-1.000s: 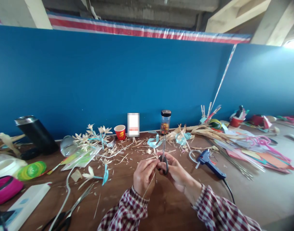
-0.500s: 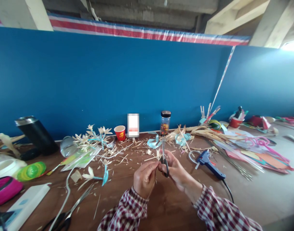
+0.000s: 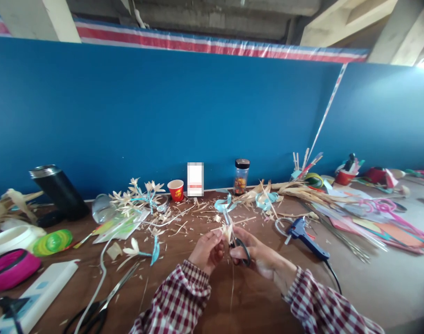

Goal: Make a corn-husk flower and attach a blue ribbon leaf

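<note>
Between my two hands is a small pale husk flower (image 3: 227, 233), pinched in the fingers of my left hand (image 3: 207, 250). A thin strand hangs below it. My right hand (image 3: 255, 253) is closed around the black handles of a pair of scissors (image 3: 245, 256), whose blades point away from me and pass beside the flower. Whether the blades touch it I cannot tell. Left of my hands, a finished-looking pale flower with a blue-wrapped stem (image 3: 132, 250) lies on the brown table. Below it rests a second, larger pair of scissors (image 3: 109, 299).
A blue glue gun (image 3: 309, 239) with its cord lies to the right. Along the back stand a red paper cup (image 3: 176, 190), a jar (image 3: 241, 177) and a bunch of husk flowers (image 3: 138, 197). Scraps litter the table. At left are a black flask (image 3: 60, 192) and a power strip (image 3: 38, 294).
My left hand has opened its hold slightly and turned, so the pale flower shows more. The scissors have tilted, their blades now leaning left. The view has shifted slightly.
</note>
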Motion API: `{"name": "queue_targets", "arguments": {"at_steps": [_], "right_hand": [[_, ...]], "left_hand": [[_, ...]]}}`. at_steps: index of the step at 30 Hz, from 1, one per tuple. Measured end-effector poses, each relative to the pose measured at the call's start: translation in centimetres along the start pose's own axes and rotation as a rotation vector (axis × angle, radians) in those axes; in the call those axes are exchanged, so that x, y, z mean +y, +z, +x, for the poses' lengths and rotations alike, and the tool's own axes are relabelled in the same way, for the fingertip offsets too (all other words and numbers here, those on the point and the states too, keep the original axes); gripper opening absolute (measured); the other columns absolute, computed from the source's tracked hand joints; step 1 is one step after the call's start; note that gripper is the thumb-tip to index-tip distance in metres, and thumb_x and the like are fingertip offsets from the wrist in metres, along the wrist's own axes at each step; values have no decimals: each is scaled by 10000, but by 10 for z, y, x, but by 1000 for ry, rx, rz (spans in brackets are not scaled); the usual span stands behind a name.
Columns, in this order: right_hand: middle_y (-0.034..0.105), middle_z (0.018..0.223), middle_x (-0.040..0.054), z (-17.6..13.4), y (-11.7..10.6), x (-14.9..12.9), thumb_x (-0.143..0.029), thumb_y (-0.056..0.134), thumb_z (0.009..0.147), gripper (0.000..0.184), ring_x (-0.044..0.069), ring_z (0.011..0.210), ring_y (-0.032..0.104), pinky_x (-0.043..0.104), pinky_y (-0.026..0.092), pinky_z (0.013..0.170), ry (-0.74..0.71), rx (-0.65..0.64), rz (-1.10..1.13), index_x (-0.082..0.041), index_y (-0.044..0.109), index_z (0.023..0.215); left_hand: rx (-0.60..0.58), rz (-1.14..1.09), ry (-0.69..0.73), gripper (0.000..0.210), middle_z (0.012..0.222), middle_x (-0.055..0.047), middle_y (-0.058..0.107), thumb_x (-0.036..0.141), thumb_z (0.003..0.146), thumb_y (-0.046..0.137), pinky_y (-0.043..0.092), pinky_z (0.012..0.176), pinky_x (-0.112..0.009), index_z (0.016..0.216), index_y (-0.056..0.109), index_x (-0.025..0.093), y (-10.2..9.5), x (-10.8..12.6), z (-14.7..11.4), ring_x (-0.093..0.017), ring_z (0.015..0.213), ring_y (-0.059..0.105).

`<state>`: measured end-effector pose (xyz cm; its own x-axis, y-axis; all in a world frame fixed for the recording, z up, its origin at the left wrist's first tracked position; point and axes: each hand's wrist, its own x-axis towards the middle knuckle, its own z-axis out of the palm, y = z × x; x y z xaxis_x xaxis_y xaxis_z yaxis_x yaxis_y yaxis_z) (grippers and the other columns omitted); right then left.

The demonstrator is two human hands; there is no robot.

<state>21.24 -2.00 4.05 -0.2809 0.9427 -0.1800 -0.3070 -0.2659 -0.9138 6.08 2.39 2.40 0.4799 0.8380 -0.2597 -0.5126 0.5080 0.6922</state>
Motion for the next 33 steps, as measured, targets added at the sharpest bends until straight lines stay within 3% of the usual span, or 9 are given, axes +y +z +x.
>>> {"name": "queue_targets", "arguments": {"at_steps": [14, 18, 24, 29, 33], "right_hand": [[589, 778, -27, 2, -3, 5, -189, 733, 571, 521, 74, 562, 510, 194, 385, 525, -23, -64, 27, -234, 535, 1051], [575, 790, -24, 0, 1, 6, -251, 743, 606, 473, 82, 615, 506, 207, 397, 575, -74, -10, -35, -234, 540, 1033], [478, 645, -41, -7, 9, 6, -410, 654, 712, 370, 96, 600, 432, 217, 346, 550, -254, 151, -356, -189, 544, 987], [475, 649, -37, -18, 8, 5, -342, 620, 739, 207, 95, 592, 393, 209, 312, 521, -332, 101, -776, -163, 551, 819], [467, 601, -52, -24, 9, 2, -334, 576, 763, 180, 79, 544, 366, 198, 267, 486, -327, 46, -979, -163, 526, 748]], "left_hand": [[-131, 31, -41, 326, 580, 6, 592, 171, 527, 807, 448, 477, -130, 808, 661, 96, -4, -1, 1, -32, 461, 523], [-71, -19, -35, 243, 572, 9, 600, 127, 545, 787, 465, 487, -149, 742, 646, 100, -4, 1, 0, -49, 471, 543], [105, -185, 68, 100, 615, 4, 628, 72, 665, 686, 525, 548, -166, 693, 605, 125, -11, 10, 2, -72, 549, 602], [88, -252, 130, 142, 662, -14, 659, 74, 627, 720, 532, 537, -166, 684, 600, 124, -15, 12, 4, -87, 575, 623], [50, -188, 166, 183, 624, -13, 654, 122, 585, 763, 525, 530, -161, 682, 608, 123, -13, 13, 5, -84, 548, 615]]}}
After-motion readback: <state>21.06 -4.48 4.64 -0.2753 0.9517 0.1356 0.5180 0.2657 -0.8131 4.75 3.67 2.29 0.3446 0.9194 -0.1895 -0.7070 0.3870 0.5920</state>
